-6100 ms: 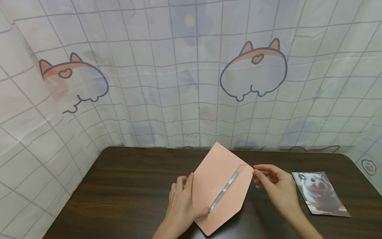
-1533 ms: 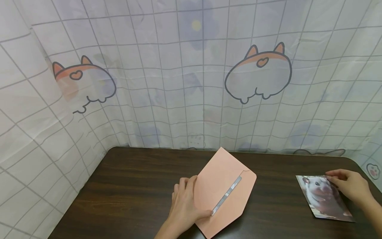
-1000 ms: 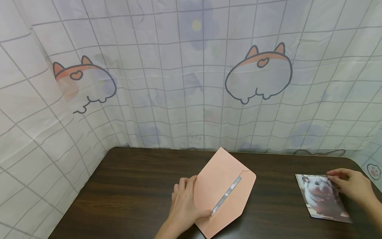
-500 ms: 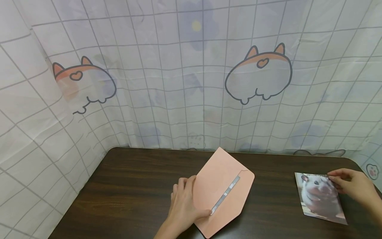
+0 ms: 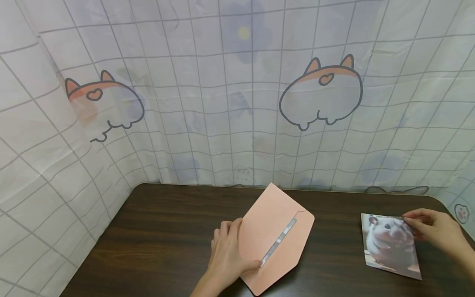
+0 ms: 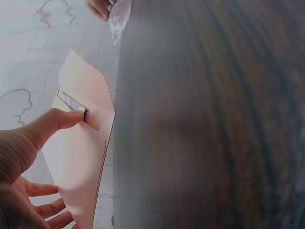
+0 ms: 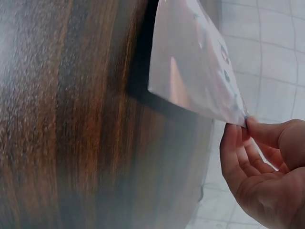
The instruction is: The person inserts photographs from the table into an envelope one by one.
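Note:
A pink envelope (image 5: 276,237) with its flap unfolded lies tilted near the middle of the table. A silvery strip (image 5: 278,242), the edge of something inside, shows at its opening. My left hand (image 5: 227,255) grips the envelope's left side, thumb on top at the lower end of the strip. In the left wrist view the thumb presses at the envelope's (image 6: 78,148) mouth, with the other fingers behind. At the right, my right hand (image 5: 436,231) pinches the upper right corner of a hamster photo (image 5: 391,245). The right wrist view shows the photo (image 7: 190,67) raised off the table.
The dark wood table (image 5: 156,235) stretches left of the envelope and between the envelope and the photo. A white gridded cloth (image 5: 208,103) with corgi drawings hangs along the back and sides.
My right hand has gone from the envelope's flap to the photo, pinched its corner, lifted it and shifted it a little left. The left hand keeps its grip on the envelope.

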`<state>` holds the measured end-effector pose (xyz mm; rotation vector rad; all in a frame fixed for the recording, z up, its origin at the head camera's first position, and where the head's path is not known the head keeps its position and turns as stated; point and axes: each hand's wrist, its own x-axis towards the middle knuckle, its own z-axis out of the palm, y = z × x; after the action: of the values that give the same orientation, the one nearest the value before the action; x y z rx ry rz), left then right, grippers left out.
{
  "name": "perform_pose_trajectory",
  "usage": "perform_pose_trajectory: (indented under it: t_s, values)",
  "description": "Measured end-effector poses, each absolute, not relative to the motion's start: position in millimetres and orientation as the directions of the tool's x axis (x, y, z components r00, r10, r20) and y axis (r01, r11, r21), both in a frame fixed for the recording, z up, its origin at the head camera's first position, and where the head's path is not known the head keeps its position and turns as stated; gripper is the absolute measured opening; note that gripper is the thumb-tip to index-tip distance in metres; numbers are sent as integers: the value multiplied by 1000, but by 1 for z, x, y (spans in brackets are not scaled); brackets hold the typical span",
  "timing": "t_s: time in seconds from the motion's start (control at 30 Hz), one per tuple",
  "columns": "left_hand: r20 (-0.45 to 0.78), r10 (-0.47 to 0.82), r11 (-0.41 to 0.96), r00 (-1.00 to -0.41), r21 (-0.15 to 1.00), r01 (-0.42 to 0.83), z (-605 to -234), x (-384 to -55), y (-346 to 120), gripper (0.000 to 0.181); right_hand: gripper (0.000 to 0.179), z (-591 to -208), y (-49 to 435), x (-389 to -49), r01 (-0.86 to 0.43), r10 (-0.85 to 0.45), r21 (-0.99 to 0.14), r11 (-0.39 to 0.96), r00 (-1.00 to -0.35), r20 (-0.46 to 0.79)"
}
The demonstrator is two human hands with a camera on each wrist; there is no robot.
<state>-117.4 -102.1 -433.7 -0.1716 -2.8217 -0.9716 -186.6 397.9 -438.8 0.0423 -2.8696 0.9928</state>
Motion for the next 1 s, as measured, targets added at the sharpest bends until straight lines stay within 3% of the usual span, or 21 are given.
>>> perform_pose_trajectory:
  t_s: [1.0]
  values:
    - [175,58,787,-983,598,153,-434,-118,-104,108,27,-427,369,-180,-28,25,-713,700,-998,63]
